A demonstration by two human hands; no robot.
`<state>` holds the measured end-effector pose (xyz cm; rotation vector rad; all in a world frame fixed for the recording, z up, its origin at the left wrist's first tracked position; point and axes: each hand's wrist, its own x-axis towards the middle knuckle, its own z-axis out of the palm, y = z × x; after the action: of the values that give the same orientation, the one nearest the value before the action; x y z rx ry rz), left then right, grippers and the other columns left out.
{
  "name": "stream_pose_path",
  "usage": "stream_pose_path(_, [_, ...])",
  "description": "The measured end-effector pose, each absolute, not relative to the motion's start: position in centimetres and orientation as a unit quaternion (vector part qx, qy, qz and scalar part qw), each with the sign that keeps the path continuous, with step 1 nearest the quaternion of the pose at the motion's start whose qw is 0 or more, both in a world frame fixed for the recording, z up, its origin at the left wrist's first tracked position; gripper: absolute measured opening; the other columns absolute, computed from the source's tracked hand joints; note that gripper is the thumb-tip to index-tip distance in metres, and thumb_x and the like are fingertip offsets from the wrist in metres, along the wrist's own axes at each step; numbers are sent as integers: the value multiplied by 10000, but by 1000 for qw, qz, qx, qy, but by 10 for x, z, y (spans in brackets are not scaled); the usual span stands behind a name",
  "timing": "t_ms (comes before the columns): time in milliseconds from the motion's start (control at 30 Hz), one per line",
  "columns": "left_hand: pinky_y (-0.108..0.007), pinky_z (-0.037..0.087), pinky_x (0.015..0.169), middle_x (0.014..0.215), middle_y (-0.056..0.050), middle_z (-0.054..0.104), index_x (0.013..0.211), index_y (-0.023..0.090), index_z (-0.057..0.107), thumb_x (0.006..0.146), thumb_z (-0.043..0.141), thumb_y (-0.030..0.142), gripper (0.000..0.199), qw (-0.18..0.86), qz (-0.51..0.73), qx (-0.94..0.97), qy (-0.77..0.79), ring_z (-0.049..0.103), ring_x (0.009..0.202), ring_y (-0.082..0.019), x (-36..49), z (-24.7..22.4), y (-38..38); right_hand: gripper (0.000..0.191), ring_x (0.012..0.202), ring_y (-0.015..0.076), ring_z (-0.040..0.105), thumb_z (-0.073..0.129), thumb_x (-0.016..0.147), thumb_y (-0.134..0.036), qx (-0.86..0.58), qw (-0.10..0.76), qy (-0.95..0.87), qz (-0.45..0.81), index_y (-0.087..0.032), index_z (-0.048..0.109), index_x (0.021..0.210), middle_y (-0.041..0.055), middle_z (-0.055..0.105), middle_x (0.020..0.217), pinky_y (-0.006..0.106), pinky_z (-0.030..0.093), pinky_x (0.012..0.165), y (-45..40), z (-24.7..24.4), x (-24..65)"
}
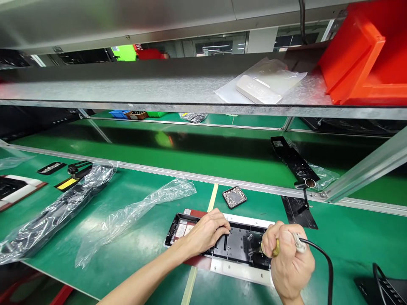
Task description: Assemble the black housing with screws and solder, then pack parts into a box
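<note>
From my remote view, I see the left hand [208, 232] resting flat on the black panel assembly [222, 243], fingers together and pressed down on its upper surface, which holds it on the green bench mat [133, 271]. The assembly lies at the near edge of the mat, directly in front of me, over a yellow tape line [212, 197]. The right hand [288, 258] is closed in a fist around a corded driver tool [276, 250], fingers clamped on its grip; the tip points into the right portion of the assembly, but I cannot tell whether it sits in a fastener. I judge the main risk to be tip slip: if the tool tilts off axis, it can skid across the black surface and score it, or travel toward the left fingertips, which lie near the working point. The black cable [321, 258] loops off to the right; I judge that a snag there can pull the tool sideways. A small tray of screws [234, 197] sits just beyond the assembly; a wrist sweep can knock it and scatter its contents. Loose plastic bags [133, 214] lie to the left, apart from the work.
</note>
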<state>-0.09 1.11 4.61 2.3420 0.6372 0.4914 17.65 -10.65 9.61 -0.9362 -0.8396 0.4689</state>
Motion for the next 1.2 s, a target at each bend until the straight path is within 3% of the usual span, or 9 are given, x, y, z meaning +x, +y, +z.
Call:
stream_pose_path(267, [-327, 485, 837, 915, -23, 769, 910, 199, 772, 1007, 618, 202, 182, 319, 195, 900, 223, 595, 932, -209, 4, 40, 15, 236, 503, 84, 492, 514, 1045, -233, -426, 786, -392, 219, -207, 490, 812, -53, 493, 600, 219, 382, 450, -106, 97, 177])
stream_pose_path(800, [-352, 518, 900, 1085, -63, 719, 1183, 208, 680, 1043, 547, 194, 193, 234, 244, 921, 192, 600, 1022, -205, -13, 33, -2, 237, 492, 86, 484, 509, 1040, -228, -434, 784, -390, 212, -210, 484, 805, -55, 481, 591, 232, 393, 462, -108, 96, 176])
stream_pose_path(1200, [-374, 543, 886, 1106, -86, 687, 1220, 190, 653, 1030, 563, 172, 211, 206, 273, 916, 208, 602, 1008, -211, -20, 32, -9, 232, 499, 85, 475, 510, 1045, -228, -437, 779, -395, 213, -212, 482, 815, -56, 481, 605, 219, 374, 432, -107, 98, 174])
